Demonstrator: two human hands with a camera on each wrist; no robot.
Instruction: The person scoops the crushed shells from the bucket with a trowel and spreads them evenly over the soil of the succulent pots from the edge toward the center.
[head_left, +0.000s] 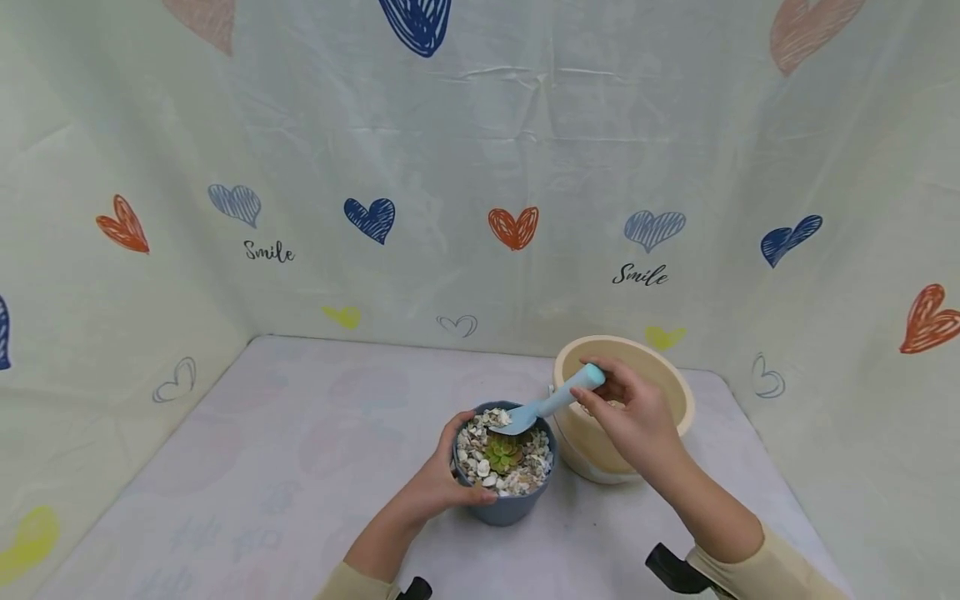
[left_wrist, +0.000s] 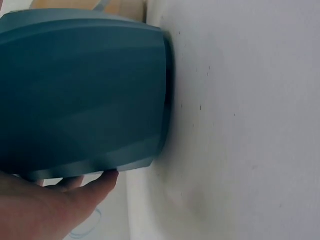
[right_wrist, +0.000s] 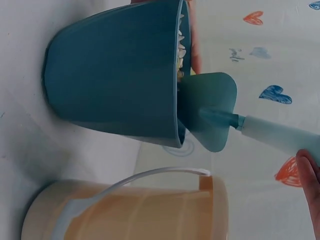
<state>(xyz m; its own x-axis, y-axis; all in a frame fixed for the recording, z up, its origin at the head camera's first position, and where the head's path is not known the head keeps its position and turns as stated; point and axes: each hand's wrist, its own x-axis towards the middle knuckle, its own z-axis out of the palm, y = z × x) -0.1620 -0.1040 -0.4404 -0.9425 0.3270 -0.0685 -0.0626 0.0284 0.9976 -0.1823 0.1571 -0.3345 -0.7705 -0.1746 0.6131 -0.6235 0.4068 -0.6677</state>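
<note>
A small blue-grey flower pot (head_left: pixel 504 509) stands on the table, filled with pale pebbles (head_left: pixel 480 469) around a green succulent (head_left: pixel 502 454). My left hand (head_left: pixel 438 477) grips the pot's left side, thumb at the front rim and fingers round the back. The right hand (head_left: pixel 633 412) pinches the handle of a light-blue trowel (head_left: pixel 566 400), whose blade is tilted down over the pot's rim above the pebbles. In the right wrist view the trowel blade (right_wrist: pixel 212 107) reaches just inside the pot's mouth. The pot's smooth wall (left_wrist: pixel 85 95) fills much of the left wrist view.
A larger cream bucket (head_left: pixel 592 458) with a white handle (right_wrist: pixel 145 175) stands close to the right of the pot, under the right hand. A pale cloth covers the table (head_left: pixel 300 450). Behind it hangs a curtain (head_left: pixel 450 150) printed with hearts.
</note>
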